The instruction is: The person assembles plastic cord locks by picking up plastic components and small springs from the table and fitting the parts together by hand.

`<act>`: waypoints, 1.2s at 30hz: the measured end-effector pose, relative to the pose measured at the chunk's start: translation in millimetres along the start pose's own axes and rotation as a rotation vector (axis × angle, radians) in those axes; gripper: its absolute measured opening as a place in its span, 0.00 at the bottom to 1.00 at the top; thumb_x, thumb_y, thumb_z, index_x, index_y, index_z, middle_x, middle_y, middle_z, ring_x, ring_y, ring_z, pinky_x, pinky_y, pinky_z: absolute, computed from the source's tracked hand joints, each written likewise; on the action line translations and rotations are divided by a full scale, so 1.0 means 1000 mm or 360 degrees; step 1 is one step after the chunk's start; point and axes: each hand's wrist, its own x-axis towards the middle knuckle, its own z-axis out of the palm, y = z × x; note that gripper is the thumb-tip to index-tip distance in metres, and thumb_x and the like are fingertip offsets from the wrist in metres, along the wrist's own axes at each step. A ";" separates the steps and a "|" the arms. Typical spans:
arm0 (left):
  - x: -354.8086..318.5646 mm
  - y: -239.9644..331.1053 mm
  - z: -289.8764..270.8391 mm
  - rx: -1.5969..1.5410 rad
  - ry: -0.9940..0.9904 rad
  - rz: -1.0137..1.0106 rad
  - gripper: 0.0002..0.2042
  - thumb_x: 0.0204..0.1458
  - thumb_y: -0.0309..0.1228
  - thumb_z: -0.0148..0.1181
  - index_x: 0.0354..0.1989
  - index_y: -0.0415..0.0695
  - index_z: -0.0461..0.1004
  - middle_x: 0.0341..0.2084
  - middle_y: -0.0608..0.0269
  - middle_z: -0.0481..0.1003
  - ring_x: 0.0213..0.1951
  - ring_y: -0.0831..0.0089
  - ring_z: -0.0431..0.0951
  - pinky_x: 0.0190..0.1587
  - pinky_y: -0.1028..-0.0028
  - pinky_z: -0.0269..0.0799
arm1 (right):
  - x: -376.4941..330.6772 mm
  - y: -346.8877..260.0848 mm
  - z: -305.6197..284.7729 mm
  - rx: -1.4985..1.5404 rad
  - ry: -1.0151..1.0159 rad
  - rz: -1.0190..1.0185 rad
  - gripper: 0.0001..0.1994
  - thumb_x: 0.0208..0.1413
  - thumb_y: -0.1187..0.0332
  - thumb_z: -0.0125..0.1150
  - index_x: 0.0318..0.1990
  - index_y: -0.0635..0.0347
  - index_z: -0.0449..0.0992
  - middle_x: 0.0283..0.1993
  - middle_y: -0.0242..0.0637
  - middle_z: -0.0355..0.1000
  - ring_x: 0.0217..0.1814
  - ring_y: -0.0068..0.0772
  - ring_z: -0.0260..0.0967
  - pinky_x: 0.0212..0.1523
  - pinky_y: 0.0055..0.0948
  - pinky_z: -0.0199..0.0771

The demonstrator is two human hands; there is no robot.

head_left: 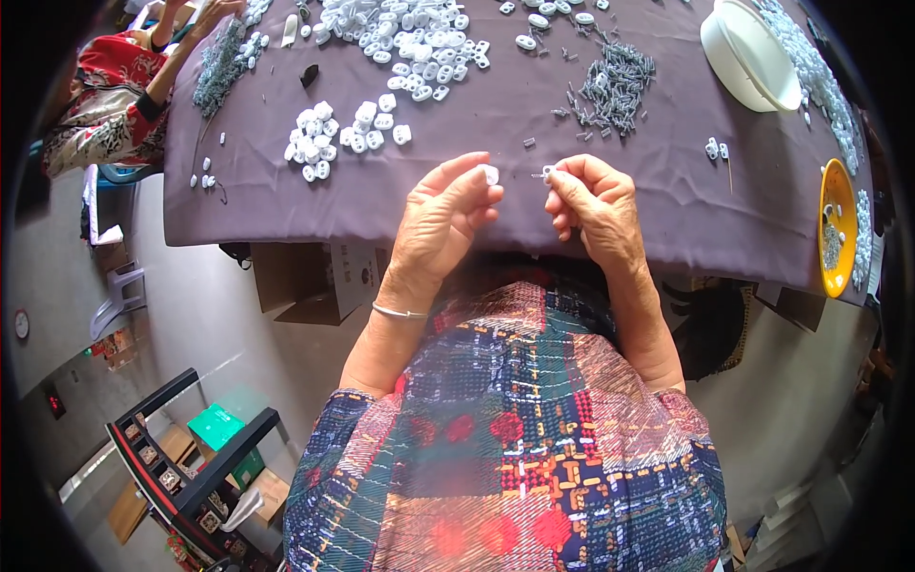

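- My left hand [446, 205] pinches a small white plastic piece [491, 173] above the table [381, 195] edge.
- My right hand [593, 195] grips a second white piece with a thin metal pin [539, 175], lying roughly level, tip toward the left hand.
- I'd keep both steady and aligned; the gap is small.

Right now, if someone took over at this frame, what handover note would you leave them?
Left hand: pinches a small white plastic piece at its fingertips.
Right hand: pinches another small white piece with a thin metal pin sticking out toward the left hand. The two parts are close but apart.
On the purple cloth: a cluster of white pieces to the left, a larger white heap farther back, a grey pile of metal pins to the right, a white bowl, a yellow dish.
Done: cannot tell which pieces are finished.
Left: the held pair is not yet joined.
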 end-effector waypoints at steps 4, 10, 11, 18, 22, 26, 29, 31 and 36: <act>-0.003 0.000 0.000 -0.0009 0.0030 -0.0051 0.13 0.53 0.26 0.55 0.47 0.40 0.69 0.35 0.61 0.75 0.33 0.74 0.77 0.30 0.79 0.75 | 0.000 0.001 0.000 0.0013 -0.0005 -0.0029 0.06 0.55 0.69 0.56 0.33 0.64 0.71 0.21 0.31 0.69 0.16 0.15 0.63 0.14 0.15 0.63; -0.007 0.001 0.005 -0.0040 0.0039 -0.0060 0.13 0.51 0.26 0.56 0.46 0.38 0.69 0.32 0.61 0.75 0.35 0.71 0.77 0.33 0.78 0.73 | 0.000 0.001 0.000 0.0030 -0.0007 -0.0020 0.06 0.55 0.70 0.56 0.34 0.64 0.71 0.21 0.31 0.69 0.15 0.15 0.63 0.14 0.15 0.62; -0.008 0.001 0.007 0.0007 0.0040 -0.0051 0.14 0.51 0.26 0.57 0.46 0.38 0.69 0.32 0.60 0.75 0.35 0.71 0.77 0.33 0.78 0.73 | 0.000 0.001 0.000 0.0031 -0.0007 -0.0015 0.06 0.55 0.70 0.56 0.34 0.64 0.71 0.21 0.31 0.69 0.15 0.15 0.63 0.14 0.15 0.62; -0.009 -0.001 0.007 0.0203 0.0035 0.0074 0.12 0.50 0.25 0.58 0.44 0.39 0.71 0.31 0.59 0.75 0.33 0.72 0.77 0.30 0.79 0.73 | 0.001 0.000 0.000 0.0048 -0.0007 -0.0013 0.06 0.55 0.70 0.56 0.34 0.64 0.72 0.21 0.31 0.69 0.15 0.15 0.63 0.14 0.15 0.62; -0.010 -0.002 0.014 0.0689 0.0126 0.0381 0.10 0.50 0.25 0.58 0.41 0.41 0.72 0.30 0.57 0.76 0.30 0.71 0.79 0.27 0.79 0.73 | 0.001 -0.001 0.000 0.0040 -0.0002 0.0012 0.06 0.54 0.69 0.56 0.34 0.64 0.72 0.21 0.32 0.69 0.15 0.15 0.63 0.14 0.15 0.62; -0.007 -0.003 0.016 0.0642 0.0156 0.0426 0.10 0.49 0.25 0.59 0.40 0.37 0.72 0.28 0.57 0.77 0.29 0.71 0.78 0.28 0.78 0.73 | 0.001 -0.001 0.000 0.0049 -0.0006 -0.0003 0.07 0.54 0.69 0.57 0.34 0.64 0.72 0.21 0.32 0.69 0.15 0.15 0.63 0.14 0.15 0.62; -0.005 -0.007 0.015 0.0681 0.0183 0.0467 0.11 0.49 0.26 0.60 0.40 0.36 0.72 0.30 0.56 0.77 0.30 0.71 0.78 0.29 0.78 0.73 | 0.001 -0.001 0.000 0.0046 -0.0016 0.0009 0.06 0.54 0.69 0.56 0.34 0.64 0.72 0.21 0.32 0.69 0.15 0.15 0.63 0.14 0.15 0.62; -0.004 -0.006 0.015 0.0748 0.0192 0.0517 0.11 0.49 0.27 0.60 0.40 0.36 0.72 0.30 0.57 0.77 0.30 0.71 0.78 0.29 0.78 0.73 | 0.001 -0.001 0.000 0.0043 -0.0009 0.0012 0.06 0.55 0.69 0.56 0.34 0.64 0.72 0.21 0.32 0.69 0.15 0.16 0.63 0.14 0.15 0.63; -0.007 0.003 0.016 0.0330 0.0157 -0.0024 0.13 0.48 0.28 0.61 0.41 0.38 0.71 0.32 0.60 0.76 0.35 0.71 0.78 0.31 0.79 0.72 | 0.000 -0.001 0.001 0.0011 -0.0013 -0.0001 0.06 0.54 0.69 0.56 0.34 0.64 0.72 0.21 0.31 0.69 0.15 0.15 0.63 0.14 0.15 0.62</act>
